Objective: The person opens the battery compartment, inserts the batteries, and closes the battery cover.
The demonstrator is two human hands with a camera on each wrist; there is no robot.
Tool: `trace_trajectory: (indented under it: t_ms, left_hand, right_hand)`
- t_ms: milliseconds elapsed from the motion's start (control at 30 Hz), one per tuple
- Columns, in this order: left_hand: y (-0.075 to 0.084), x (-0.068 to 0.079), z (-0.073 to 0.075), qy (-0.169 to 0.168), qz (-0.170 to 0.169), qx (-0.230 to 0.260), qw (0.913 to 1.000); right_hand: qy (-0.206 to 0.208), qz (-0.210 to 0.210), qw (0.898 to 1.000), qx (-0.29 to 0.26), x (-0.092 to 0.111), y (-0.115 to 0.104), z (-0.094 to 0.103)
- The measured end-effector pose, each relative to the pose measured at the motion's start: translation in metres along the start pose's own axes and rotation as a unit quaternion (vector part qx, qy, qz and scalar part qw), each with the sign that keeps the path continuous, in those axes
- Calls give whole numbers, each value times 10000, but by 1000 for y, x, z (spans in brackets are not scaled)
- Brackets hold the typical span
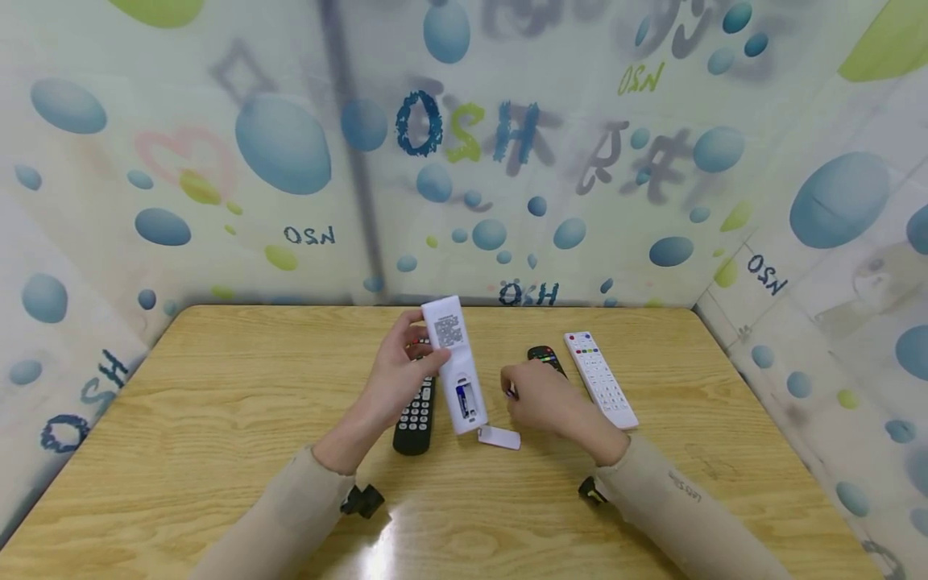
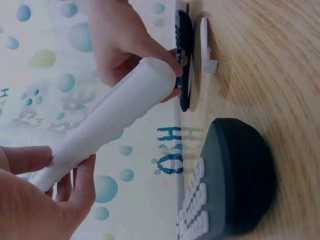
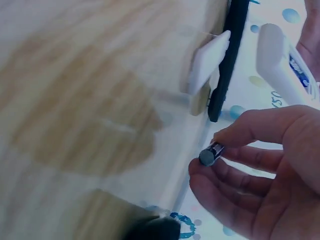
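Note:
My left hand (image 1: 395,379) grips a white remote control (image 1: 451,354) by its sides, tilted up off the table with its back toward me. Its battery compartment is uncovered, and one blue battery (image 1: 463,400) lies inside, with a vacant slot beside it. To the right of the remote, my right hand (image 1: 547,399) pinches another battery (image 3: 211,153) between thumb and fingers, its flat end showing in the right wrist view. The small white battery cover (image 1: 499,437) rests on the table just below the remote's lower end.
A black remote (image 1: 413,423) with pale buttons lies partly behind my left hand. Another black remote (image 1: 545,355) is mostly hidden behind the right hand. At the right lies a second white remote (image 1: 600,380), buttons up. Patterned fabric (image 1: 449,209) walls surround the wooden table (image 1: 239,403).

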State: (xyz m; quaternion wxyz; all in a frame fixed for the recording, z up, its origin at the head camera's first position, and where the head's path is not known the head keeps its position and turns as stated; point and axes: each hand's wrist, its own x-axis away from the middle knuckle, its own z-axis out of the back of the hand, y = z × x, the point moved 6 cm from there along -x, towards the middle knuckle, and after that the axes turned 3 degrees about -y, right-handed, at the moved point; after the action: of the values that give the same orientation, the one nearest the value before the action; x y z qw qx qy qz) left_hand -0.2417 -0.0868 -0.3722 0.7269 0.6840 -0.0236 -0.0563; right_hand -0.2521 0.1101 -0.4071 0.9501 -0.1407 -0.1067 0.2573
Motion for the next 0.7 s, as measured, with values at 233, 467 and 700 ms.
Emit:
trace_trajectory:
  t_ms: [233, 467, 700]
  left_hand:
    - [0, 0, 0, -6, 33, -23, 10000]
    - [1, 0, 0, 0, 68, -17, 10000]
    - [-1, -2, 0, -6, 48, -33, 10000]
  right_hand:
    - [298, 542, 9977, -286, 2, -9, 10]
    - [369, 774, 9944, -615, 4, -13, 14]
    - [765, 1031, 9871, -956, 7, -17, 19]
